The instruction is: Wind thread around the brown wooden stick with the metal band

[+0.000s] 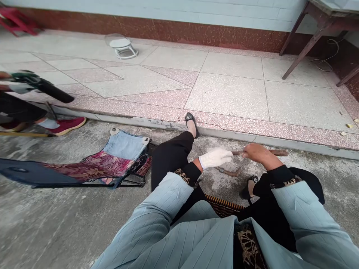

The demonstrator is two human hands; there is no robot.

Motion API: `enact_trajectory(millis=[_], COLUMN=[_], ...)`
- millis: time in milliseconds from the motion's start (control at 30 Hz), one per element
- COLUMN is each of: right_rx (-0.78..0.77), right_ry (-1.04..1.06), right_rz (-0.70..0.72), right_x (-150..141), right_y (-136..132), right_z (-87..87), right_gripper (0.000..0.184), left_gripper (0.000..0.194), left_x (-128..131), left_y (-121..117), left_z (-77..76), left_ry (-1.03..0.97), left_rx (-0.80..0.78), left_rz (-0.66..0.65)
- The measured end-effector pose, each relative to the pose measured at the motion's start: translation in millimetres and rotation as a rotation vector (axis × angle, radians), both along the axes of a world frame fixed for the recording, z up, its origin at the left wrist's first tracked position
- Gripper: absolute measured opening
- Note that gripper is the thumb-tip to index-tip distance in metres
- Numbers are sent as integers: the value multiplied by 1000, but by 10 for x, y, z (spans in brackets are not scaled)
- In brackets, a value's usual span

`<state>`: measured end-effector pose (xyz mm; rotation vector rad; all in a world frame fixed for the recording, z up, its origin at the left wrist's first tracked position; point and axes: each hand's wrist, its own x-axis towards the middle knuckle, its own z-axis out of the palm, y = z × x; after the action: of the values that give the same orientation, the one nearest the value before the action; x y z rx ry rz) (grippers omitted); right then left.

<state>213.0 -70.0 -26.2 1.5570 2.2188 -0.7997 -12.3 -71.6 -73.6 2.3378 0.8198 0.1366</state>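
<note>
My left hand (215, 157), in a white knitted glove, is closed at the left end of a thin brown stick (277, 152). My right hand (255, 152) is bare and wrapped round the same stick, which sticks out past it to the right. A short length of the stick shows between the two hands. Just below the gloved hand is a brown, bent stick-like piece (230, 172) with a hooked right end; its left part is hidden by my glove and sleeve. Both hands are out in front of my knees, over the concrete ground.
A folding lounge chair (123, 144) with patterned cloth stands to my left. Beyond it, a co-worker's gloved hand (26, 78) is near a dark cylindrical object (57, 90). A low step (168, 124) runs across in front. A white stool (123, 46) and a wooden table (305, 48) stand on the tiles.
</note>
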Motion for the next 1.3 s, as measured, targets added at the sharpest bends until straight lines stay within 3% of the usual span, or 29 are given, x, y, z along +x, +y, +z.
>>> enact_trajectory(millis=[100,167,233,333,400,467,533,600,767,900,1000,1067,1167,1300], right_rx=[-269,-338,-313,-159,-48,62,170,239,109,-90,-421,-540,-400,-199], right_ry=[197,430,643,834,867,725,441,163,-164,-119,150,408,705,842], right_rz=[211,205,69,-276,-465,-552,-492,-335,-29,118,252,292,114,-250], right_x=[-42,-4,64,145,167,172,165,144,22,-83,-101,-70,16,111], right_y=[-65,-71,-39,47,108,156,183,187,124,26,-36,-54,-44,19], right_z=[68,129,167,124,37,-60,-139,-183,-175,-107,-7,86,203,175], right_gripper=[16,23,33,37,38,38,35,32,27,13,13,19,27,30], left_gripper=[28,30,35,42,40,35,30,29,32,32,32,34,38,39], left_x=[-50,-58,-35,34,77,105,117,113,57,1,-21,-17,28,114], left_y=[64,89,78,8,-48,-91,-109,-102,-25,33,64,75,61,-4], left_z=[24,-6,-49,-85,-79,-63,-52,-50,-53,-2,32,15,-78,-229], left_ry=[-21,-75,-117,-153,-169,-158,-144,-134,-51,-16,-32,-54,-75,-55], left_rx=[-8,-70,-170,-275,-289,-276,-264,-249,-91,-31,-56,-89,-146,-174], left_rz=[101,136,154,105,43,-13,-74,-130,-64,41,121,152,135,43])
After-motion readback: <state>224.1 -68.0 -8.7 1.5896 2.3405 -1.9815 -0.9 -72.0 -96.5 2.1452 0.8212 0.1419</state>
